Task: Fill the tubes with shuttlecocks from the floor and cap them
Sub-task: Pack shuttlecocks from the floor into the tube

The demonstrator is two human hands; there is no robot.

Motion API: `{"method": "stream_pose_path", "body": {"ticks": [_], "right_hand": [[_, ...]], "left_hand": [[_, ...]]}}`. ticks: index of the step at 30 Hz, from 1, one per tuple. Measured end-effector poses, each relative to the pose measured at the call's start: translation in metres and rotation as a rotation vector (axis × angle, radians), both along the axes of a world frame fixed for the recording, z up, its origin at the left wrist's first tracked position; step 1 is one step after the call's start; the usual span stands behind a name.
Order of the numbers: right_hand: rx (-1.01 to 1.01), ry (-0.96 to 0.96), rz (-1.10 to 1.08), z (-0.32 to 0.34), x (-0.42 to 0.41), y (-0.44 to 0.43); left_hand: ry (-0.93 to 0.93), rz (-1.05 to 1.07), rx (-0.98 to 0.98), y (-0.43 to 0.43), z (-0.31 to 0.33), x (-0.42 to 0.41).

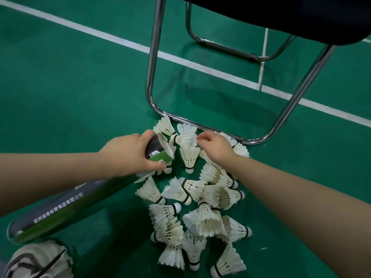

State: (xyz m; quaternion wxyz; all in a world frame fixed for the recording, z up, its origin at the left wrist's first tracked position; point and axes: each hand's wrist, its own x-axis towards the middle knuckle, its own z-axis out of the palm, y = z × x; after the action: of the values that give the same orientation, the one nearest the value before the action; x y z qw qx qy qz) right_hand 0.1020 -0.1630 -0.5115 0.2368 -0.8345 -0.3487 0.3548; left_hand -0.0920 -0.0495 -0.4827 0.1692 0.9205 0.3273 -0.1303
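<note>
Green court floor [70, 87] with white lines [112, 38] crossing it at angles. Chair [154, 57] stands at top right, with chrome tube legs and a dark seat; its front floor bar runs just behind the far edge of the pile. Pile of white feather shuttlecocks [202, 217] is loose on the floor between the two forearms, from the chair bar down to the bottom edge, lying on their sides and pointing every way, many overlapping. Long green and black tube [80, 203] with printed characters slants from lower left up to the pile. Its far end is low near the bottom left corner. Its open, uncapped mouth is at the pile's upper left, facing the shuttlecocks; can't tell what's inside. Left hand [128, 155] is wrapped round the tube just behind the mouth, fingers and thumb curled on it. Right hand [217, 147] is over the top of the pile, fingers bent, tips pinching the feather edge of one shuttlecock [185, 137] just beside the tube mouth. Grey and white striped shoe [40, 259] sits in the bottom left corner, close to the tube's low end.
</note>
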Motion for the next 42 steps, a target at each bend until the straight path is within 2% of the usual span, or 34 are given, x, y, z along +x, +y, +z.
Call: {"method": "stream_pose_path", "body": {"ticks": [3, 9, 17, 23, 28, 35, 39, 42], "right_hand": [[-0.121, -0.115, 0.15, -0.02, 0.007, 0.002], [-0.336, -0.476, 0.411, -0.033, -0.007, 0.021], [-0.327, -0.491, 0.41, -0.037, -0.012, 0.02], [-0.192, -0.343, 0.277, -0.024, -0.004, 0.013], [0.002, -0.035, 0.126, 0.0, 0.002, 0.001], [0.216, 0.28, -0.094, 0.026, -0.014, -0.004], [0.332, 0.372, -0.11, 0.027, -0.035, -0.007], [0.301, 0.442, -0.042, 0.025, -0.05, -0.007]], "left_hand": [[0.008, -0.01, 0.003, 0.0, -0.002, -0.003], [0.03, -0.007, -0.004, 0.005, 0.0, -0.007], [0.014, 0.038, -0.014, 0.012, 0.0, -0.016], [0.01, 0.033, -0.029, 0.012, 0.002, -0.019], [0.019, 0.022, -0.016, 0.009, 0.003, -0.018], [0.048, -0.021, -0.01, 0.0, 0.001, -0.015], [0.054, -0.044, -0.024, -0.005, 0.002, -0.012], [0.045, -0.055, -0.032, -0.007, 0.005, -0.007]]}}
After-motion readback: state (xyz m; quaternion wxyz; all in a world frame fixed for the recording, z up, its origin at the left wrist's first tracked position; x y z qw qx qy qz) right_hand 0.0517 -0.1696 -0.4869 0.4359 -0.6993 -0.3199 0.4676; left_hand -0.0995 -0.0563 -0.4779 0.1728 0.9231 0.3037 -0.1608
